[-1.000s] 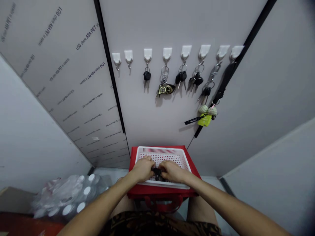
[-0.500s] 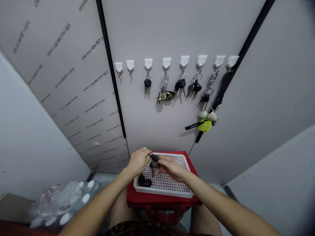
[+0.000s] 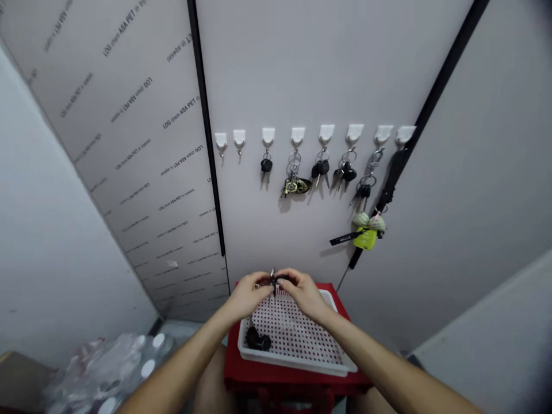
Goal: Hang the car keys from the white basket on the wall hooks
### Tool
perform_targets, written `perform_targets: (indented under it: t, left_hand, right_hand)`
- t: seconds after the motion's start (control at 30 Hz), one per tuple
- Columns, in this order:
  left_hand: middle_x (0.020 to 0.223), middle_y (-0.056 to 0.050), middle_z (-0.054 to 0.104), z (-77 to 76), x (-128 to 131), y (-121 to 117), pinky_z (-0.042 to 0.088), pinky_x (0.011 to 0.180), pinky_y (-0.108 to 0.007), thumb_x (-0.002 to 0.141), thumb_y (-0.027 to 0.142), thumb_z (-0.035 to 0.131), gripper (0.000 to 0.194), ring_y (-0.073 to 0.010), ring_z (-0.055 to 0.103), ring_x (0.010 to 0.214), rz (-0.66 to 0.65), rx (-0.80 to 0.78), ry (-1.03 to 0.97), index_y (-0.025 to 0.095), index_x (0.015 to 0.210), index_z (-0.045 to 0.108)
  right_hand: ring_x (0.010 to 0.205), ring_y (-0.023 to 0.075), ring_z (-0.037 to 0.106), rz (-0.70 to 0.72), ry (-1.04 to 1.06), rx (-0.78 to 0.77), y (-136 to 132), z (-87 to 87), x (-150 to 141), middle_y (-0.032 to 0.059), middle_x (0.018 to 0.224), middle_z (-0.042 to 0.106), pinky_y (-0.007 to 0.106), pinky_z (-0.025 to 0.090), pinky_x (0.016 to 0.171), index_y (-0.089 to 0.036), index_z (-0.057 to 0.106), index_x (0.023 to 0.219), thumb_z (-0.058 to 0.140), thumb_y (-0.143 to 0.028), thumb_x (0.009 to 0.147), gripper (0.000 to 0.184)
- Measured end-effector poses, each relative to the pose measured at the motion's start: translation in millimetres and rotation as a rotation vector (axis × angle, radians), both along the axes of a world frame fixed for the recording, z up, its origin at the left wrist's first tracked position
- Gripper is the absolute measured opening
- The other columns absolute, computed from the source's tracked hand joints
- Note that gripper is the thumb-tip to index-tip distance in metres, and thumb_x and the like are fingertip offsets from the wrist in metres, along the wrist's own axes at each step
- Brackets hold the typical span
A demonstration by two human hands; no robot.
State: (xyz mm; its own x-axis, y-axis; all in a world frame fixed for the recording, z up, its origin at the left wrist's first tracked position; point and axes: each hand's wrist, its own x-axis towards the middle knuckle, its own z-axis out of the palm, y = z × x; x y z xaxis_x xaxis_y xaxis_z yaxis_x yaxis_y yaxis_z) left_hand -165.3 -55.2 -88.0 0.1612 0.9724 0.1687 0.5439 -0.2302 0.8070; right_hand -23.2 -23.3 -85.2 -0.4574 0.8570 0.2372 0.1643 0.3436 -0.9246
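Note:
Between both hands, over the back of a white perforated basket [image 3: 297,365], is a bunch of keys [image 3: 274,282] with dark heads and a metal ring. My left hand [image 3: 251,294] pinches it from the left, thumb and fingers closed. From the right, my right hand [image 3: 303,292] grips the dark part of the same bunch with thumb and forefinger. Another black-headed key bunch [image 3: 259,340] lies in the basket's front left corner. Fingers partly cover the held keys, so how many there are cannot be made out.
White hooks [image 3: 268,135] line the grey panel ahead; several carry key bunches, one with a lime-green fob [image 3: 365,237]. Two hooks at the left [image 3: 221,141] hold nothing. The basket stands on a red surface [image 3: 233,362]. Plastic-wrapped bottles [image 3: 125,368] are on the floor at left.
The view has tilted up, so hooks and basket sit lower in the picture. Both hands have drawn closer together around the keys, which are turned, with the ring now upward.

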Motion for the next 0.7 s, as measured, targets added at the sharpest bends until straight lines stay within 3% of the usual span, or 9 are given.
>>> perform_targets:
  t: [0.1,0.23,0.33,0.43,0.7]
  left_hand:
    - [0.07,-0.002,0.057,4.6,6,5,0.038,0.061,-0.021,0.066,0.026,0.041,0.022,-0.0104,0.049,0.065,0.113,-0.058,-0.155,0.011,0.077,0.053]
    - [0.053,0.001,0.052,10.2,6,6,0.036,0.054,-0.02,0.06,0.021,0.047,0.011,-0.0089,0.045,0.054,0.211,-0.068,-0.104,0.011,0.059,0.052]
    - [0.052,0.003,0.051,13.4,5,5,0.036,0.054,-0.02,0.056,0.014,0.048,0.005,-0.0082,0.045,0.053,0.147,-0.114,-0.181,0.012,0.059,0.05]
    - [0.052,0.005,0.05,14.7,6,5,0.036,0.053,-0.019,0.053,0.006,0.046,0.013,-0.007,0.045,0.053,0.117,-0.147,-0.335,0.013,0.063,0.048]
    - [0.056,0.004,0.047,7.4,6,7,0.035,0.052,-0.017,0.053,0.006,0.047,0.015,-0.006,0.043,0.053,0.114,-0.068,-0.498,0.013,0.065,0.045]
  right_hand:
    - [0.072,0.0119,0.049,-0.015,-0.055,0.095,-5,0.6,-1,0.002,0.074,0.057,0.025,0.037,0.07,-0.016,0.054,0.073,0.043,-0.021,0.065,0.014]
    - [0.07,0.0129,0.05,-0.064,-0.096,0.14,-6,4.0,-1,0.0029,0.073,0.057,0.025,0.038,0.067,-0.016,0.054,0.073,0.043,-0.022,0.065,0.014]
    - [0.065,0.0129,0.05,-0.081,-0.086,0.14,-4,6.0,-3,0.0025,0.068,0.057,0.024,0.039,0.062,-0.016,0.053,0.071,0.042,-0.025,0.066,0.015]
    - [0.062,0.0128,0.049,-0.094,-0.044,0.137,-3,5.3,-8,0.0023,0.066,0.056,0.024,0.04,0.059,-0.015,0.052,0.069,0.041,-0.028,0.067,0.017]
    - [0.068,0.0146,0.05,-0.08,0.022,0.149,-10,2.9,-17,0.003,0.069,0.055,0.026,0.038,0.064,-0.016,0.052,0.072,0.041,-0.028,0.067,0.017]
